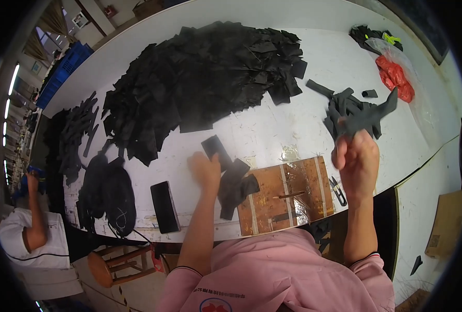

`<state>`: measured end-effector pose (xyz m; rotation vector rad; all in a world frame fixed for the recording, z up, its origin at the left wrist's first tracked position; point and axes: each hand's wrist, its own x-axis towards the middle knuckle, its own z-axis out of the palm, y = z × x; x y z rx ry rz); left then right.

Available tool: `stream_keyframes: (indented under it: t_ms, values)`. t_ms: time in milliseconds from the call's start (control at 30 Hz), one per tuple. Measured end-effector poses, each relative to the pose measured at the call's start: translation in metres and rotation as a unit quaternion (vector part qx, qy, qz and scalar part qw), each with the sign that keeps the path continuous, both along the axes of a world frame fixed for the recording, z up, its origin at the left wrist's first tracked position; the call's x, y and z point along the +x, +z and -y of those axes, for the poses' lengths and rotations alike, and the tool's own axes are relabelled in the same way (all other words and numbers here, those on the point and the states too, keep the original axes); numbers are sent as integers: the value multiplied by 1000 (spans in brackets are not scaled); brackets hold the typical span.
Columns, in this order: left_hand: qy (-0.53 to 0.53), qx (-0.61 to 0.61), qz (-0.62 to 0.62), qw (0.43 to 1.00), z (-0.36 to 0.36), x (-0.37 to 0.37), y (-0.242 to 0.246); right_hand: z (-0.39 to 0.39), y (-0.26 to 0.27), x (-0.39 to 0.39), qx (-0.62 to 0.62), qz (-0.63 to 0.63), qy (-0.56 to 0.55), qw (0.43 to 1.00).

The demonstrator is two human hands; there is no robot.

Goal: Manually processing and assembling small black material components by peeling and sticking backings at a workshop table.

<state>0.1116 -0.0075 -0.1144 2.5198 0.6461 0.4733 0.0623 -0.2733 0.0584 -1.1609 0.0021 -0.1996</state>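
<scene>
My right hand is raised at the right, its fingers closed on a dark fabric strip above a small heap of similar strips. My left hand, blurred, touches a dark fabric piece on the white table; whether it grips the piece is unclear. More dark pieces lie beside that hand, partly over the left edge of a brown taped board. A thin brown stick-like tool rests on the board. Thread snips lie between the board and my right forearm.
A large pile of black fabric pieces covers the white table's far side. At left are dark strips, a black bag-like item and a phone. Red plastic lies far right. A co-worker and wooden stool are left.
</scene>
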Motion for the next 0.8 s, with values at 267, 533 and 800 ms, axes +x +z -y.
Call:
stream_keyframes:
  t_ms: [267,533,800]
  values:
    - [-161,-333,74,926,-33,-2,38,-38,-63,-83,-179,-270,315,892]
    - [-317,-516,-85,791,14,-86,100,-104,-85,-36,138,-293,236,916]
    - [-179,-774,0,607,10,-127,86,-105,-100,-32,329,-301,234,864]
